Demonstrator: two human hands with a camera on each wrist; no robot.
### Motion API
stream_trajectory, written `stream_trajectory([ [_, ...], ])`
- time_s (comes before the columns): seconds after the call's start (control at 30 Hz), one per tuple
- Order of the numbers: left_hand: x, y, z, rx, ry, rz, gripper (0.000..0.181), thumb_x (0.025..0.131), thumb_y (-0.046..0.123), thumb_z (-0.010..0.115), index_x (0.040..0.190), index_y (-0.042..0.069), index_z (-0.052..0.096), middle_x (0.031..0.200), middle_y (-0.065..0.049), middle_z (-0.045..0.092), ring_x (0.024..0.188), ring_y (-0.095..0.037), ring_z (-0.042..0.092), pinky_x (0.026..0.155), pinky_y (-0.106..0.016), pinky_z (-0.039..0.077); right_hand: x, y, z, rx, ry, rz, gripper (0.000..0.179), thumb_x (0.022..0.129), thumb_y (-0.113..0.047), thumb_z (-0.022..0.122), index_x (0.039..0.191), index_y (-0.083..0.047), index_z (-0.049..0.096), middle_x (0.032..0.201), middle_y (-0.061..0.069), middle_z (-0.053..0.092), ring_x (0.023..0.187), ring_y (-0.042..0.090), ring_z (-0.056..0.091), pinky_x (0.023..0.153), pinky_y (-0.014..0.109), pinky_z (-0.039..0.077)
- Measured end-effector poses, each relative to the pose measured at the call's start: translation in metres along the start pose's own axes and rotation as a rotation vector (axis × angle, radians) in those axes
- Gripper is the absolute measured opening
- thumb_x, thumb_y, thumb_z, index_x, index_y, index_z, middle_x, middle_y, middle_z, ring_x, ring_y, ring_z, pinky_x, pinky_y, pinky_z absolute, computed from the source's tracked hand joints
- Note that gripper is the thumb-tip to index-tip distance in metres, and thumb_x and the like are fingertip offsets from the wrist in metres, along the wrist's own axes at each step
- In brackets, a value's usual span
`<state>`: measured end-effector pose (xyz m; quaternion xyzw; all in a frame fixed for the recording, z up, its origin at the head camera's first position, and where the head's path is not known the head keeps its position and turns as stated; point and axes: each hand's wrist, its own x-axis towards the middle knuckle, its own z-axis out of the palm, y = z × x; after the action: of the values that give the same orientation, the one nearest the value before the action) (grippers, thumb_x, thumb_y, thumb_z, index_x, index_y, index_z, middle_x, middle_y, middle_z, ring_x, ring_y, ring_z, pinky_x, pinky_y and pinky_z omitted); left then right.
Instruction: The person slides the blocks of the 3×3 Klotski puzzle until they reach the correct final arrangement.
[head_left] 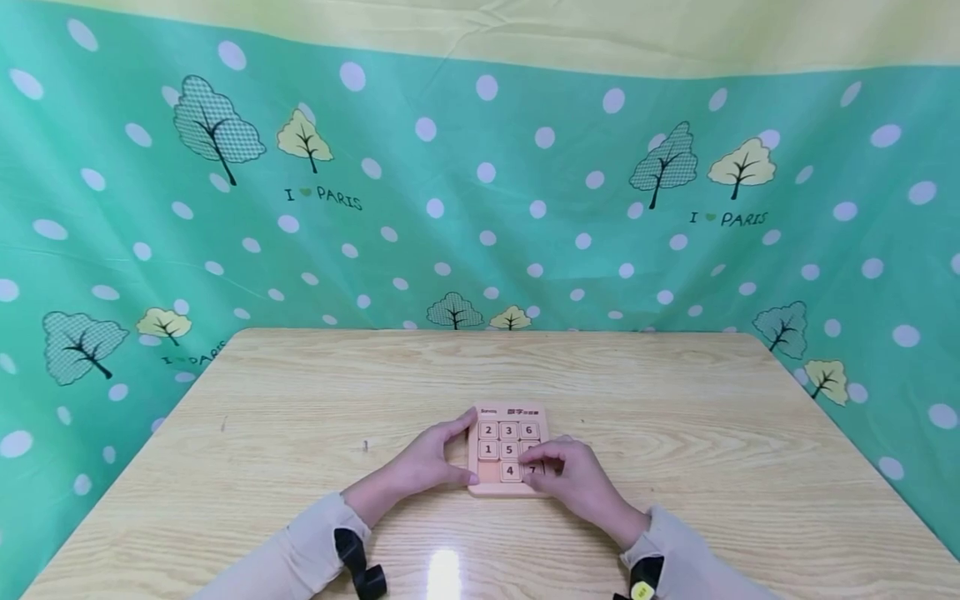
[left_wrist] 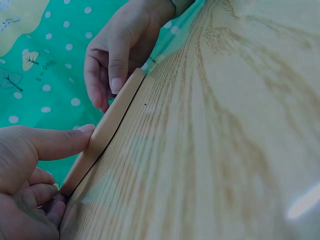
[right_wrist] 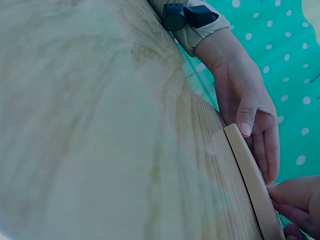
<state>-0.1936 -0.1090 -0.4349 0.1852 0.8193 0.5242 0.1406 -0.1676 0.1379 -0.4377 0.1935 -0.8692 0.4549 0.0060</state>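
A pink number slide puzzle (head_left: 510, 491) lies flat on the wooden table in the head view. Its rows read 2, 3, 6, then 1, 5 and a tile partly hidden by fingers; the bottom row has a vacant slot at the left, then 4 and 7. My left hand (head_left: 426, 458) grips the puzzle's left side, thumb at the lower corner and fingers toward the upper one. Over the right side, my right hand (head_left: 581, 479) touches the tiles, its index finger at the half-hidden tile and thumb by the 7. Both wrist views show the puzzle's edge (left_wrist: 107, 127) side-on.
The wood-grain table (head_left: 315, 383) extends around the puzzle on all sides. Behind it hangs a green curtain (head_left: 480, 200) with white dots and printed trees. Black straps with small devices (head_left: 360, 567) sit on the wrists over light sleeves.
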Motion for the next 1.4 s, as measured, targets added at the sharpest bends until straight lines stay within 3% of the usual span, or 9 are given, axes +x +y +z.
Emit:
stream_trajectory([
  [0.37,0.0,-0.001,0.0,-0.014,0.001,-0.006,0.094,0.07,0.01,0.081,0.147,0.002,0.028,0.154,-0.01,0.025,0.142,-0.029,0.016,0.116,-0.045,0.01,0.001,-0.003,0.004,0.001,0.002,0.02,0.02,0.074,-0.011,0.077,0.093,-0.016,0.075,0.088,-0.007,0.064,0.082,0.012,0.053,0.072,0.023,0.043],
  [0.67,0.0,-0.002,0.0,-0.004,-0.001,0.003,0.093,0.07,0.009,0.081,0.146,0.001,0.027,0.154,-0.01,0.025,0.142,-0.029,0.016,0.116,-0.045,0.01,0.004,-0.009,0.011,0.001,-0.015,0.007,0.021,0.075,-0.009,0.075,0.095,-0.015,0.075,0.09,-0.005,0.063,0.087,0.013,0.052,0.08,0.026,0.042],
  [1.4,0.001,-0.003,0.0,0.0,-0.004,0.009,0.095,0.069,0.011,0.081,0.146,0.001,0.027,0.153,-0.012,0.027,0.142,-0.03,0.018,0.116,-0.046,0.01,0.008,-0.014,0.02,0.008,-0.031,-0.022,0.022,0.076,-0.008,0.074,0.097,-0.016,0.075,0.094,-0.008,0.065,0.086,0.012,0.047,0.075,0.025,0.039],
])
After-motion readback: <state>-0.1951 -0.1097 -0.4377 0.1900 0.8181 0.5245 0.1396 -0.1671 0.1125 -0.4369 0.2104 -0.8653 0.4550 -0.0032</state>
